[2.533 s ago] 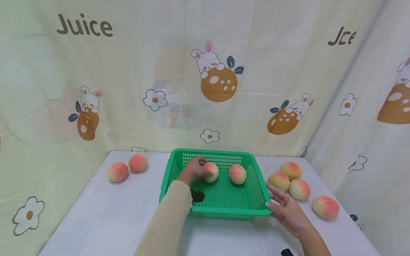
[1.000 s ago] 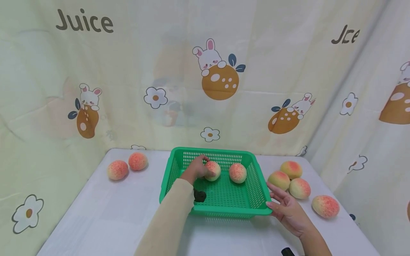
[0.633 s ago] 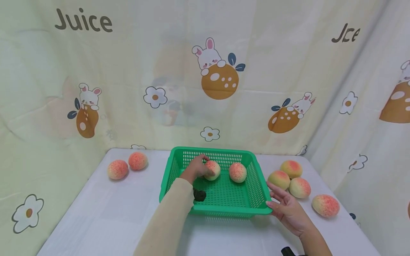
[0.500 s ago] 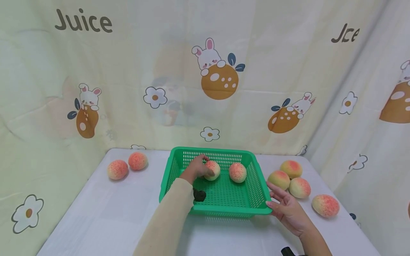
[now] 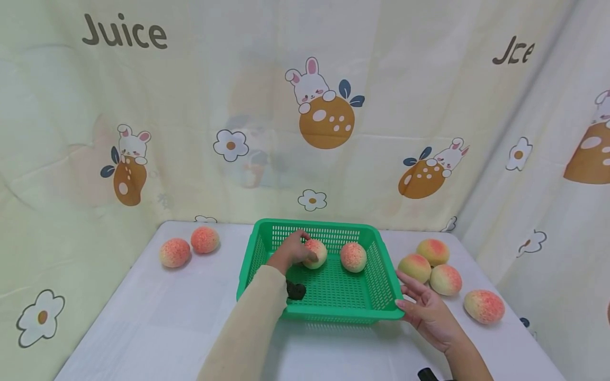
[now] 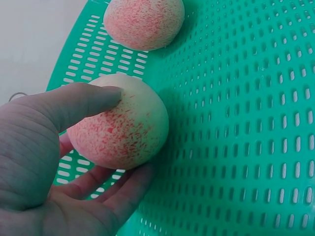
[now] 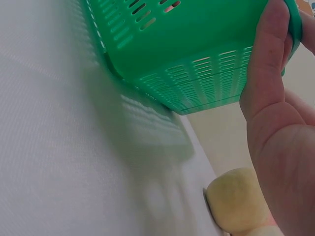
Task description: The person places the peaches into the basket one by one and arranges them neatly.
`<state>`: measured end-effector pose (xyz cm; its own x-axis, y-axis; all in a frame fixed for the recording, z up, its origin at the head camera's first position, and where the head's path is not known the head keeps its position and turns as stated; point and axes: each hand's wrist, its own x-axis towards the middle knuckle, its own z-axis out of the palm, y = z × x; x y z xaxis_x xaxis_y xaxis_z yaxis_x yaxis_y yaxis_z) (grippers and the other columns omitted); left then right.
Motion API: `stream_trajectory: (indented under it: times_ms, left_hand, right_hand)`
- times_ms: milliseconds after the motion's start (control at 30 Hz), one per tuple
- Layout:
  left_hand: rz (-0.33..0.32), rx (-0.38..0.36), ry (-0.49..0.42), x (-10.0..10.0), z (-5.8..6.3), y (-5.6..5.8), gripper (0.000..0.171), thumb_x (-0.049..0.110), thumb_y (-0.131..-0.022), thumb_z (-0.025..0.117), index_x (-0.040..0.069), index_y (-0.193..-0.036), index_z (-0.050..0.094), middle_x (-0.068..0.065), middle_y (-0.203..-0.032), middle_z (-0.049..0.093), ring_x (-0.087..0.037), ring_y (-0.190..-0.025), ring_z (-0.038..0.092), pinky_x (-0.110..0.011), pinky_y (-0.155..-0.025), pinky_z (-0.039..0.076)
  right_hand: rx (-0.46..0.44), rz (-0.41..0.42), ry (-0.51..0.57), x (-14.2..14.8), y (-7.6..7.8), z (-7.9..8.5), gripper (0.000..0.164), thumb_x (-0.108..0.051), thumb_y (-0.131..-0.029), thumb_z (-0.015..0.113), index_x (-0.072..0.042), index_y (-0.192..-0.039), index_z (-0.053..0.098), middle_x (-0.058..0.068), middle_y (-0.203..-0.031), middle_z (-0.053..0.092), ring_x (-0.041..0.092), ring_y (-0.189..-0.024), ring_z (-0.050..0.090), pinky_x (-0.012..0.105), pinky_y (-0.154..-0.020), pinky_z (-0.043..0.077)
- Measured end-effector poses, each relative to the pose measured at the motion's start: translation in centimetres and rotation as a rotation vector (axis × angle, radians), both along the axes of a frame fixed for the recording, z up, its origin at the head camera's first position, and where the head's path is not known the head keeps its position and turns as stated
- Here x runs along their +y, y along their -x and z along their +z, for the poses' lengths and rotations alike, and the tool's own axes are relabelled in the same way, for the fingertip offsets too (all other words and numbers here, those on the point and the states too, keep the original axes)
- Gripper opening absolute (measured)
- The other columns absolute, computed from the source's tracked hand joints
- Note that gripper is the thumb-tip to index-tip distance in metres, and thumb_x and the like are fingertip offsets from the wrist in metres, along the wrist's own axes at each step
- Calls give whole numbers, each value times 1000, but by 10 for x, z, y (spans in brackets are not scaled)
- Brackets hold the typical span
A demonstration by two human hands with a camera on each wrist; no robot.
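Note:
My left hand point(image 5: 292, 251) reaches into a green slotted plastic basket point(image 5: 343, 315) and grips a pink-and-cream peach point(image 5: 318, 253) near the back wall. In the left wrist view the thumb point(image 6: 93, 101) lies across the peach's upper side, and the other fingers curl beneath it. A second peach point(image 5: 353, 257) sits to its right in the basket. My right hand point(image 5: 431, 316) pinches the basket's rim at the near right corner, thumb on the rim and fingers along the outer side. The right wrist view shows that corner close up, its shadow falling on the table.
Two peaches point(image 5: 175, 253) lie on the white table point(image 5: 157, 323) at the back left. Several more peaches point(image 5: 446, 280) are grouped right of the basket, close to the right hand. A patterned curtain point(image 5: 267, 106) hangs behind the table. A black object point(image 5: 427, 374) shows at the bottom edge.
Over the span the left hand and its peach have shifted very slightly to the right inside the basket. The right hand stays at the rim.

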<state>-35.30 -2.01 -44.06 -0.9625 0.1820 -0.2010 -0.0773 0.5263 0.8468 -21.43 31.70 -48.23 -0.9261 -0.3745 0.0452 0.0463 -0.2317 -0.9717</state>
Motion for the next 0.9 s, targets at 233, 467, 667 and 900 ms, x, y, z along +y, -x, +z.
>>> stream_trajectory:
  times_ms: [233, 467, 667, 900]
  left_hand:
    - [-4, 5, -13, -5, -2, 0, 60, 13, -81, 85, 8, -133, 56, -19, -128, 60, -29, -102, 62, -43, -84, 60]
    - [-8, -20, -47, -11, -1, 0, 67, 17, -83, 84, 10, -142, 51, -18, -133, 59, -32, -86, 65, -48, -87, 59]
    - [-9, -37, -84, -20, 4, -5, 65, 20, -87, 82, 14, -143, 50, -16, -136, 58, -41, -96, 69, -51, -94, 56]
    - [-46, -7, -191, -38, 14, -15, 67, 18, -88, 81, 10, -146, 47, -18, -122, 62, -43, -105, 69, -51, -95, 58]
  right_hand:
    - [-4, -7, -2, -1, 0, 0, 69, 8, -101, 50, -11, -163, 25, -3, -121, 61, 10, -106, 70, 31, -89, 62]
    - [-2, 0, 8, -1, -1, -1, 69, 8, -102, 50, -10, -163, 24, -3, -121, 62, 10, -106, 70, 31, -89, 62]
    - [7, -3, 4, 0, -1, -1, 68, 7, -102, 50, -12, -163, 26, -2, -121, 62, 10, -105, 70, 31, -89, 62]
    - [5, 2, -2, 0, 0, -2, 67, 7, -102, 50, -14, -162, 28, -2, -123, 62, 10, -106, 70, 32, -90, 62]
